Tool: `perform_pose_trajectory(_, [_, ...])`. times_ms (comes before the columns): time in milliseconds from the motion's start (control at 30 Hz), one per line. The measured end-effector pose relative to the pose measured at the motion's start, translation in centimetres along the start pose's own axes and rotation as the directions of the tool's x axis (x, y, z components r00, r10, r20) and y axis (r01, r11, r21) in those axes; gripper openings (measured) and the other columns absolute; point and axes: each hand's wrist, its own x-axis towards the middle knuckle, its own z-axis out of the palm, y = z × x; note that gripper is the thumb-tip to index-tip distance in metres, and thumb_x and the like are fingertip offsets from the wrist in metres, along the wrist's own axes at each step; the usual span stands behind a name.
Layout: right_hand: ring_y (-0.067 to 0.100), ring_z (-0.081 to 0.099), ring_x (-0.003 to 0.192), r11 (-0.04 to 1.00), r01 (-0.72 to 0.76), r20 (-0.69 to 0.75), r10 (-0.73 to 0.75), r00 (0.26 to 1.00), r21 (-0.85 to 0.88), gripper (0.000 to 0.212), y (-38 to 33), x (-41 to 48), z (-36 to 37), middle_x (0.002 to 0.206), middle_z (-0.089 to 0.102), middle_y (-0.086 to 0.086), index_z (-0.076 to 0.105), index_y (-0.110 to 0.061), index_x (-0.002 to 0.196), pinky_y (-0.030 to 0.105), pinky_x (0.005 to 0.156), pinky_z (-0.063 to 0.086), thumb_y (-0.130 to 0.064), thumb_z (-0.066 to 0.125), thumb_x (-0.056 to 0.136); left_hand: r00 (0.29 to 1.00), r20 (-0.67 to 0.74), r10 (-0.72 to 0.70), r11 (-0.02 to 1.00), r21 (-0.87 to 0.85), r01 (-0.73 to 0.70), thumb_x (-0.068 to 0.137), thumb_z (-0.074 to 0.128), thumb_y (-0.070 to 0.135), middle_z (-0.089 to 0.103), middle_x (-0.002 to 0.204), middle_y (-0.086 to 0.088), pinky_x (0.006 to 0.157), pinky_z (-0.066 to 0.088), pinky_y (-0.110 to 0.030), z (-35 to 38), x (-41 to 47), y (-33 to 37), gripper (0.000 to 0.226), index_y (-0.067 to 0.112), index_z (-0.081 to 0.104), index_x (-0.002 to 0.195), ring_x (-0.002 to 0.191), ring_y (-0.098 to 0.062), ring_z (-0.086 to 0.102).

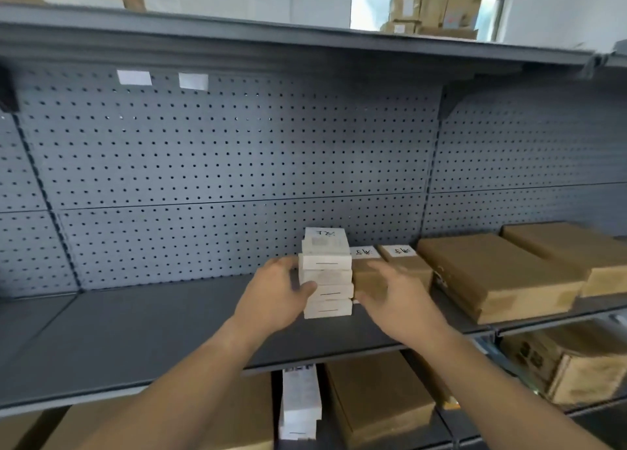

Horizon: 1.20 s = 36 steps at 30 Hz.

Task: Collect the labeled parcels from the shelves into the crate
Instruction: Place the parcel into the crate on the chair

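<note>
A stack of several small white parcels (326, 273) stands on the grey shelf (142, 334), the top one bearing a handwritten label. My left hand (274, 297) grips the stack's left side, thumb across the front of a lower box. Right beside the stack sits a brown labeled parcel (368, 273); my right hand (397, 300) holds its front end, fingers curled over it. Another brown labeled parcel (403, 259) lies just to the right. No crate is in view.
Large flat brown cartons (492, 276) lie on the shelf at right. The lower shelf holds brown boxes (376, 402) and a white box (300, 402). A perforated grey back panel (220, 164) and an upper shelf (271, 39) bound the bay.
</note>
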Motion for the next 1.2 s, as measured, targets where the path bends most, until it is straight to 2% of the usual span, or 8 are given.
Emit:
perform_pose_trajectory(233, [0.018, 0.049, 0.133, 1.0, -0.004, 0.013, 0.004, 1.0, 0.025, 0.06, 0.7, 5.3, 2.6, 0.14, 0.056, -0.001, 0.049, -0.022, 0.148, 0.024, 0.102, 0.038, -0.038, 0.07, 0.094, 0.997, 0.034, -0.072, 0.992, -0.1, 0.075, 0.098, 0.064, 0.03, 0.062, 0.132, -0.003, 0.092, 0.041, -0.023, 2.9, 4.2, -0.8, 0.04, 0.018, 0.058, 0.135, 0.125, -0.021, 0.055])
perform_pose_trajectory(367, [0.012, 0.061, 0.105, 0.996, 0.059, 0.024, -0.061, 0.998, 0.071, 0.035, 1.7, 8.3, 3.8, 0.112, 0.067, -0.012, 0.065, -0.026, 0.125, 0.022, 0.082, 0.044, -0.037, 0.068, 0.091, 0.993, 0.015, -0.114, 0.98, -0.163, 0.115, 0.097, 0.062, 0.028, 0.07, 0.117, 0.005, 0.081, 0.051, -0.026, 4.7, 6.5, -0.5, 0.034, 0.022, 0.059, 0.13, 0.105, -0.016, 0.066])
perform_pose_trajectory(533, [0.002, 0.06, 0.076, 0.97, 0.06, 0.056, -0.075, 0.996, 0.237, 0.041, 2.9, 8.6, 5.0, 0.096, 0.072, -0.007, 0.064, -0.029, 0.13, 0.014, 0.068, 0.045, -0.038, 0.069, 0.091, 0.97, -0.107, -0.217, 0.961, -0.196, 0.193, 0.097, 0.061, 0.03, 0.073, 0.099, 0.009, 0.072, 0.05, -0.023, 5.9, 6.1, 0.7, 0.02, 0.021, 0.065, 0.115, 0.09, -0.013, 0.065])
perform_pose_trajectory(733, [0.009, 0.068, 0.098, 0.929, 0.005, 0.037, -0.02, 0.999, 0.369, 0.035, 4.2, 8.9, 4.8, 0.108, 0.074, -0.012, 0.069, -0.025, 0.122, 0.037, 0.091, 0.057, -0.049, 0.059, 0.097, 0.872, -0.142, -0.468, 0.816, -0.448, 0.365, 0.098, 0.061, 0.04, 0.067, 0.081, 0.01, 0.073, 0.053, -0.03, 6.4, 5.6, 2.0, 0.036, 0.018, 0.059, 0.126, 0.082, -0.016, 0.068])
perform_pose_trajectory(833, [0.009, 0.068, 0.098, 0.921, -0.018, 0.084, -0.016, 0.996, 0.39, 0.032, 4.2, 9.8, 4.7, 0.104, 0.074, -0.014, 0.072, -0.026, 0.115, 0.042, 0.09, 0.057, -0.048, 0.056, 0.099, 0.869, -0.107, -0.484, 0.788, -0.485, 0.379, 0.097, 0.058, 0.035, 0.062, 0.079, 0.0, 0.07, 0.043, -0.03, 6.6, 5.7, 2.2, 0.024, 0.014, 0.066, 0.093, 0.076, -0.016, 0.055])
perform_pose_trajectory(900, [0.008, 0.068, 0.099, 0.905, -0.028, 0.103, -0.018, 0.995, 0.424, 0.027, 4.4, 9.7, 4.7, 0.106, 0.074, -0.016, 0.073, -0.028, 0.118, 0.039, 0.09, 0.058, -0.041, 0.061, 0.097, 0.862, -0.099, -0.498, 0.761, -0.527, 0.379, 0.096, 0.058, 0.029, 0.064, 0.077, -0.011, 0.067, 0.044, -0.032, 6.7, 5.3, 2.5, 0.03, 0.002, 0.069, 0.091, 0.072, -0.016, 0.052])
perform_pose_trajectory(1067, [0.001, 0.071, 0.096, 0.8, -0.086, 0.127, 0.012, 0.992, 0.593, 0.026, 4.4, 8.5, 4.3, 0.105, 0.076, -0.019, 0.075, -0.033, 0.119, 0.027, 0.085, 0.059, -0.023, 0.066, 0.096, 0.868, -0.06, -0.493, 0.702, -0.616, 0.356, 0.093, 0.063, 0.018, 0.079, 0.088, 0.003, 0.088, 0.059, -0.043, 6.4, 4.0, 2.9, 0.019, 0.023, 0.08, 0.092, 0.089, -0.026, 0.073])
perform_pose_trajectory(1200, [-0.007, 0.07, 0.093, 0.724, -0.067, 0.082, 0.014, 0.996, 0.687, 0.036, 3.9, 6.8, 3.3, 0.101, 0.075, -0.024, 0.072, -0.04, 0.107, 0.016, 0.081, 0.057, -0.008, 0.07, 0.093, 0.857, -0.084, -0.508, 0.651, -0.69, 0.318, 0.091, 0.069, 0.013, 0.078, 0.093, 0.008, 0.09, 0.06, -0.037, 6.0, 2.7, 3.4, 0.015, 0.02, 0.076, 0.102, 0.091, -0.011, 0.073])
